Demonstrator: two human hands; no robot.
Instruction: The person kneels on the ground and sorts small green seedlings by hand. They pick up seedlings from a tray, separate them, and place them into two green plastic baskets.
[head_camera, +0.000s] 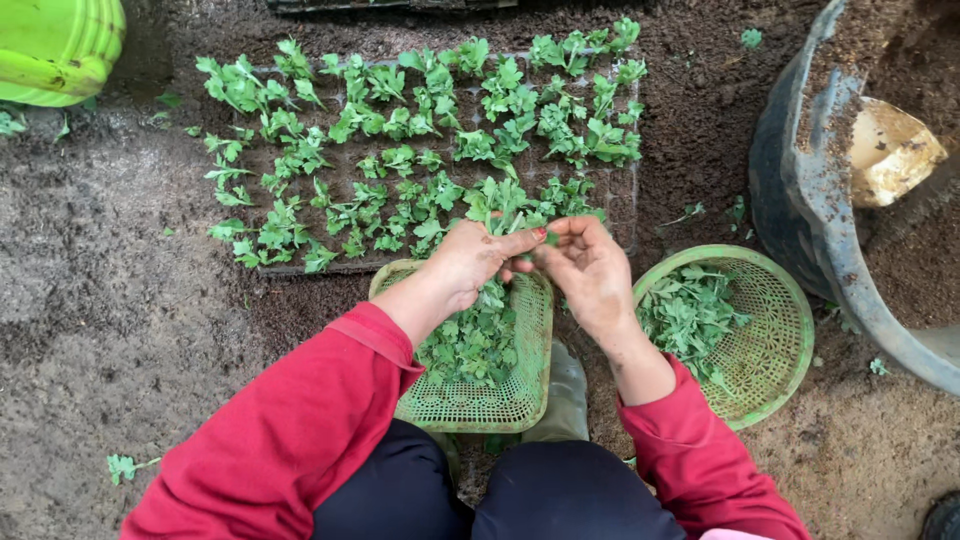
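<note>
Bare, dark, crumbly soil fills the view, seen from above by a person crouching in red sleeves and dark trousers.

The left hand (468, 262) and the right hand (588, 268) meet just above the near edge of the planted tray, fingertips pinched together on a small green leafy cutting (497, 212). Both hands are closed narrowly around its stem; how much of the stem lies between the fingers is hidden. Such a cutting looks very light, soft and limp, with thin leaves that would bruise or tear easily, so the lower stem seems the place to hold it, gently, and not the leaves.

Directly under the hands sits a rectangular pale-green plastic mesh basket (520, 400) holding a heap of loose cuttings. To the right, near the right wrist, is a round green plastic mesh basket (785, 330) with more of them. Beyond the hands lies a flat black seedling tray filled with soil (625, 215), set with rows of upright green cuttings. At far right stands a large grey-blue tub of soil (815, 190) with a yellowish scoop (890, 150) inside. A yellow-green plastic container (55, 45) shows at top left.
</note>
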